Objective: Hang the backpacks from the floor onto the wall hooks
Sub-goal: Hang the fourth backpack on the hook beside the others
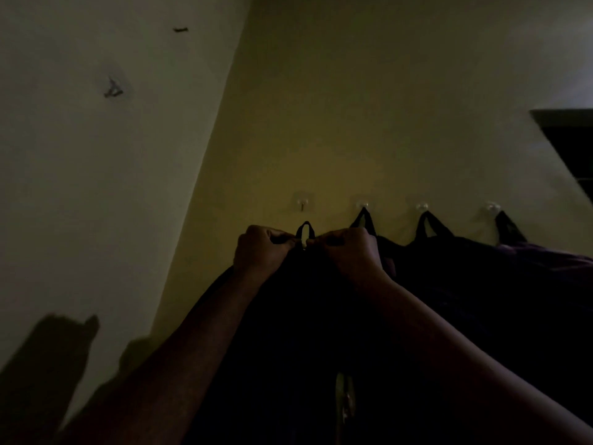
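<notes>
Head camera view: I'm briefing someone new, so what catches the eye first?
Two hands, left hand and right hand, meet at centre, pinching a dark backpack's top loop just below an empty wall hook. To the right, three more loops hang on hooks along the yellowish wall.

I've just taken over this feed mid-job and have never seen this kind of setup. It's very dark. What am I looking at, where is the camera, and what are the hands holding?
There is no machine here. A person wears one camera on the head, so you look out along their bare arms at a yellowish wall.

Four clear hooks sit in a row on the wall. The three on the right already carry dark backpacks by their top loops, for example the second hook. The leftmost hook is free.

The left hand and right hand each have a closed grip on the top of another dark backpack. Its carry loop stands up between them, just below the free hook, not yet on it.

The floor is out of view.
</notes>
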Demonstrator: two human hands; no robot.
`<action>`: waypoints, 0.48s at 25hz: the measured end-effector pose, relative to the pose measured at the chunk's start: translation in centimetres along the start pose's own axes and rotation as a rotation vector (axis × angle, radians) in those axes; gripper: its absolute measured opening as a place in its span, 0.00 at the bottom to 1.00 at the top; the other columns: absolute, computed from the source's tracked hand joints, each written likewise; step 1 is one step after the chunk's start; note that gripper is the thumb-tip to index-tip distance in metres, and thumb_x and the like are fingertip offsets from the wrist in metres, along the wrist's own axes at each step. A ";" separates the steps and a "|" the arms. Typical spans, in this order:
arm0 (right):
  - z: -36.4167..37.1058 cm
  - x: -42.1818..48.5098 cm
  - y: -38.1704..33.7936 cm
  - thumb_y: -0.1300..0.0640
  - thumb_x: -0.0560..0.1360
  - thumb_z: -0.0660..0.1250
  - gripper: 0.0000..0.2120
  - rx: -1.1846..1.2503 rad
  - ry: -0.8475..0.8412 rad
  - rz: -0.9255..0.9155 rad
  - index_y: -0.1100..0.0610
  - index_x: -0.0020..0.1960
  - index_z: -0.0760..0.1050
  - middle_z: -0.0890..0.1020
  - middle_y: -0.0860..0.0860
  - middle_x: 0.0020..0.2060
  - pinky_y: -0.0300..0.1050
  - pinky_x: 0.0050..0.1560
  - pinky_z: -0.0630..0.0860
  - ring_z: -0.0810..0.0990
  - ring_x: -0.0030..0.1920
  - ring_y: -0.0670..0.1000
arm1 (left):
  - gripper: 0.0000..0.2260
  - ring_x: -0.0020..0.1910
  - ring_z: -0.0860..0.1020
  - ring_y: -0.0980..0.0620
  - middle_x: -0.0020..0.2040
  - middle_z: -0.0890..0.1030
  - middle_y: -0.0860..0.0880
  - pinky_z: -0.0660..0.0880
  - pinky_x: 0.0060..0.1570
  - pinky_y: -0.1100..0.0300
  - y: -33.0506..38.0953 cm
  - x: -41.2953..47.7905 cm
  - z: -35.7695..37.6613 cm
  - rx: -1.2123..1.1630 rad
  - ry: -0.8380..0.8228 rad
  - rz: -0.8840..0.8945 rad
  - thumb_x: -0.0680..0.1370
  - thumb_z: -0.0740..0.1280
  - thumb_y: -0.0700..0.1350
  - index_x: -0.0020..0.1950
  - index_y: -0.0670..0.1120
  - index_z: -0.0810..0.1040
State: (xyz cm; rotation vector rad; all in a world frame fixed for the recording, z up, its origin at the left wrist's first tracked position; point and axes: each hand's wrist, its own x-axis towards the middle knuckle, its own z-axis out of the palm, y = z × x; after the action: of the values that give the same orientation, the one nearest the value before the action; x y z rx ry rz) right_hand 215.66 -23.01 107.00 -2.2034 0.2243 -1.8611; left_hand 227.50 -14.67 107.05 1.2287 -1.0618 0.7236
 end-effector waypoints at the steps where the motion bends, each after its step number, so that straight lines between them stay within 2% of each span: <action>1: 0.4 1.3 0.2 0.55 0.71 0.71 0.12 -0.034 -0.002 0.002 0.61 0.51 0.83 0.86 0.57 0.50 0.20 0.24 0.66 0.79 0.42 0.44 | 0.12 0.54 0.81 0.48 0.53 0.84 0.43 0.75 0.52 0.60 -0.5 1.2 0.7 -0.012 0.002 -0.024 0.71 0.71 0.45 0.52 0.42 0.83; 4: 2.0 5.0 1.3 0.55 0.71 0.72 0.13 -0.096 -0.035 0.033 0.62 0.52 0.83 0.85 0.58 0.51 0.31 0.36 0.73 0.82 0.48 0.50 | 0.11 0.54 0.81 0.47 0.53 0.84 0.43 0.77 0.55 0.56 -2.3 4.4 2.9 -0.061 0.004 -0.083 0.72 0.71 0.45 0.51 0.42 0.83; 6: 2.7 7.0 1.7 0.54 0.70 0.72 0.15 -0.140 -0.038 0.053 0.61 0.53 0.82 0.85 0.58 0.51 0.34 0.38 0.72 0.82 0.47 0.51 | 0.11 0.54 0.81 0.46 0.52 0.84 0.43 0.77 0.56 0.54 -3.0 6.3 3.7 -0.083 0.005 -0.098 0.71 0.71 0.45 0.51 0.42 0.83; 9: 3.5 9.9 1.9 0.53 0.70 0.72 0.15 -0.128 -0.020 0.060 0.60 0.52 0.83 0.85 0.58 0.50 0.37 0.38 0.71 0.80 0.39 0.48 | 0.11 0.55 0.81 0.45 0.53 0.84 0.41 0.77 0.57 0.53 -3.4 9.1 4.3 -0.098 0.023 -0.055 0.72 0.71 0.45 0.51 0.42 0.83; 12: 4.0 12.4 2.0 0.53 0.70 0.73 0.15 -0.089 0.030 0.085 0.61 0.53 0.83 0.85 0.59 0.51 0.36 0.37 0.71 0.73 0.31 0.44 | 0.12 0.56 0.80 0.43 0.54 0.84 0.41 0.75 0.59 0.51 -3.4 11.9 4.8 -0.114 0.021 -0.033 0.72 0.70 0.46 0.52 0.42 0.83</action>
State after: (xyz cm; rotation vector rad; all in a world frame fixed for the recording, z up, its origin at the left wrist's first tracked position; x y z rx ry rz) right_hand 221.83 -28.01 117.57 -2.1879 0.4072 -1.8733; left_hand 233.78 -21.26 116.67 1.1366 -1.0490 0.6407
